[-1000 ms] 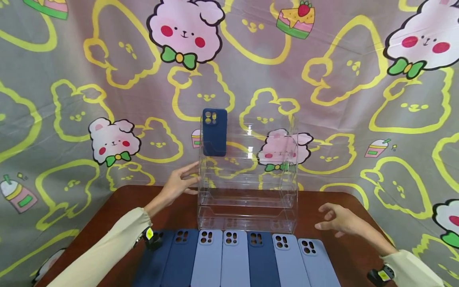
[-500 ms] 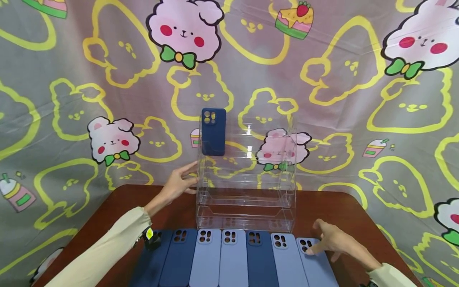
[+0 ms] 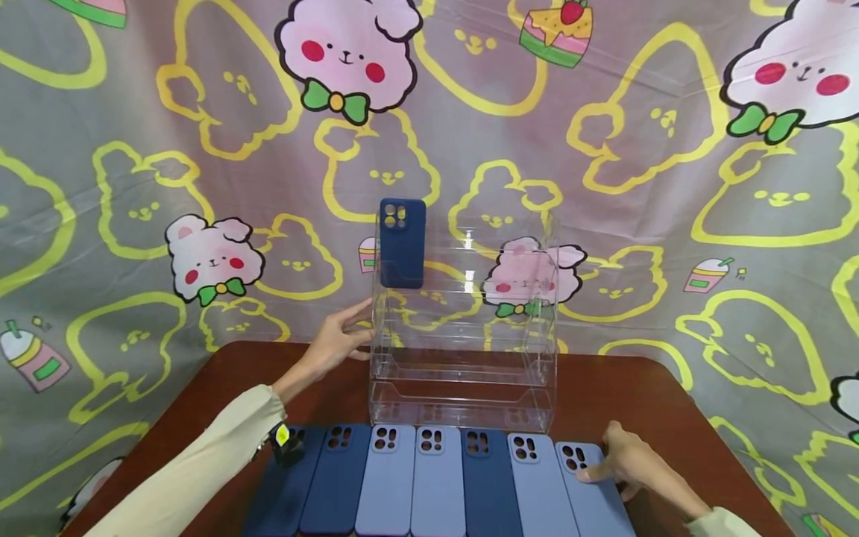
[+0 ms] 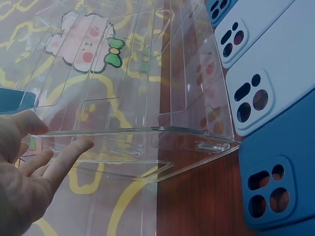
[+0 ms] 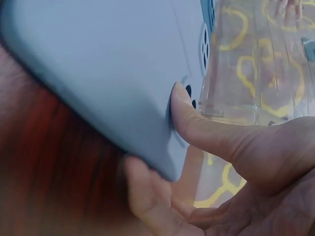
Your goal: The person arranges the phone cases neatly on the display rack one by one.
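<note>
A clear tiered display rack [image 3: 463,414] stands upright on the table, with a dark blue phone case [image 3: 403,253] in its upper left. My left hand [image 3: 333,343] is at the rack's left side, fingers extended; in the left wrist view the fingertips [image 4: 84,142] lie against or very near its clear edge. At the right end of the row, my right hand [image 3: 631,459] pinches a light blue phone case [image 3: 597,496] by its upper right corner. The right wrist view has the thumb [image 5: 189,115] on the case's face beside the camera holes and other fingers at its edge.
Several more phone cases lie side by side before the rack, among them a light blue one [image 3: 540,485] beside the pinched case and a dark blue one [image 3: 493,485]. A patterned cloth [image 3: 637,246] hangs behind the brown table [image 3: 604,388].
My right hand has come down and leftward from beside the rack to the rightmost light blue phone case and taken hold of its corner. The left hand has stayed at the rack's side.
</note>
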Motion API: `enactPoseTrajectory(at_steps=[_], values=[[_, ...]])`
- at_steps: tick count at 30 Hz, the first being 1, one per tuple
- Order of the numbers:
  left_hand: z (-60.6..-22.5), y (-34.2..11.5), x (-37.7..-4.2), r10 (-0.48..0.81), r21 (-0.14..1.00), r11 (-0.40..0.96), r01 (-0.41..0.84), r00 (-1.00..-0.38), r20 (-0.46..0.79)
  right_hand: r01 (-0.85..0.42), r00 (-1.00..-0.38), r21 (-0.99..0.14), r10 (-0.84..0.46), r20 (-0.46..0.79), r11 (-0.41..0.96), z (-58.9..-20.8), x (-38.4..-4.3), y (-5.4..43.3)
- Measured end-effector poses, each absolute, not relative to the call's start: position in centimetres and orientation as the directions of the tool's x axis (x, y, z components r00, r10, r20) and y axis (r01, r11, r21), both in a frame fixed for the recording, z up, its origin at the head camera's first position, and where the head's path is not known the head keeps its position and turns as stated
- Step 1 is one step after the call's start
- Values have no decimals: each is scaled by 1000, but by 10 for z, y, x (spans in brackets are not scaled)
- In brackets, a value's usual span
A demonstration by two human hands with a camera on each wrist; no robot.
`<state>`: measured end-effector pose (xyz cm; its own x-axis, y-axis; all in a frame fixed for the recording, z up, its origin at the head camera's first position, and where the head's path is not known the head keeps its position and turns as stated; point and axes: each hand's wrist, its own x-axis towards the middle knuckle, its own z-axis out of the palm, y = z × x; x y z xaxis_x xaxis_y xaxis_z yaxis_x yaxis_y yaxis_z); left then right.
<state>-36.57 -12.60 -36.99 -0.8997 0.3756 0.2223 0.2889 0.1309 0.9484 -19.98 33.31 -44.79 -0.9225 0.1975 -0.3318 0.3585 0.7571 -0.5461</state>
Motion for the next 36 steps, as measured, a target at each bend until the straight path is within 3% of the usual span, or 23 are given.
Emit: enactPoseTrajectory(at_steps=[7,22,32,36], values=[[-369,-125,-364,374,944,142,299,-899,229,398,-907,-540,233,-349,741,-450,-197,341],[-369,-124,-364,370,945,139,296,-900,228,331,-908,-753,-26,-418,568,-437,-198,375],[-371,-125,-365,373,940,145,310,-897,238,312,-923,-763,-9,-384,566,-433,-204,388],[-370,-126,-365,373,936,153,316,-896,241,266,-930,-791,-69,-361,551,-431,-206,394]])
